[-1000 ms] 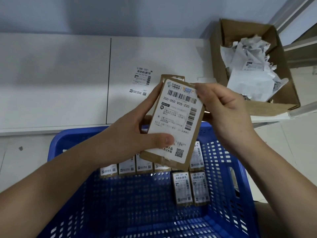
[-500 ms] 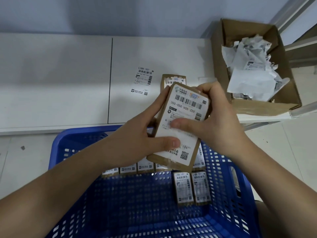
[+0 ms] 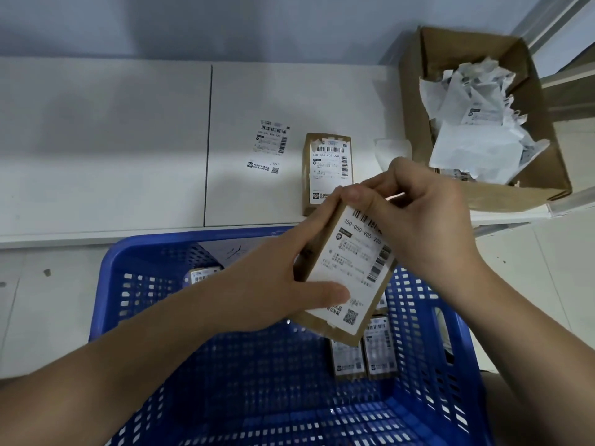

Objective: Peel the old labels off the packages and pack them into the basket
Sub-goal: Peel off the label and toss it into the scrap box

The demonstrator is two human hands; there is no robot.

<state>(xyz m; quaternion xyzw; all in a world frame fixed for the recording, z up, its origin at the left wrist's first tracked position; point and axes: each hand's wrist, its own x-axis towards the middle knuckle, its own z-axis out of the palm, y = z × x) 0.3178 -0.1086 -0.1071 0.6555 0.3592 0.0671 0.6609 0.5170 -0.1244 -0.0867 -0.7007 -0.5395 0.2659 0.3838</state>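
I hold a brown package (image 3: 322, 328) with a white shipping label (image 3: 351, 268) over the blue basket (image 3: 106, 284). My left hand (image 3: 270, 275) grips its left side, thumb pressed on the label's lower part. My right hand (image 3: 418, 217) pinches the package's top edge at the label's upper corner. A second labelled package (image 3: 326, 172) lies on the white table behind. Several labelled packages (image 3: 360, 355) stand along the basket's far wall.
A loose label (image 3: 270, 146) lies flat on the white table (image 3: 128, 140). A cardboard box (image 3: 483, 191) at the right holds crumpled peeled labels (image 3: 476, 123). A scrap of white paper (image 3: 391, 149) sits beside the box.
The package has tilted and dropped lower over the basket. My right hand moved from the label's middle up to its top edge. The view shifted down slightly.
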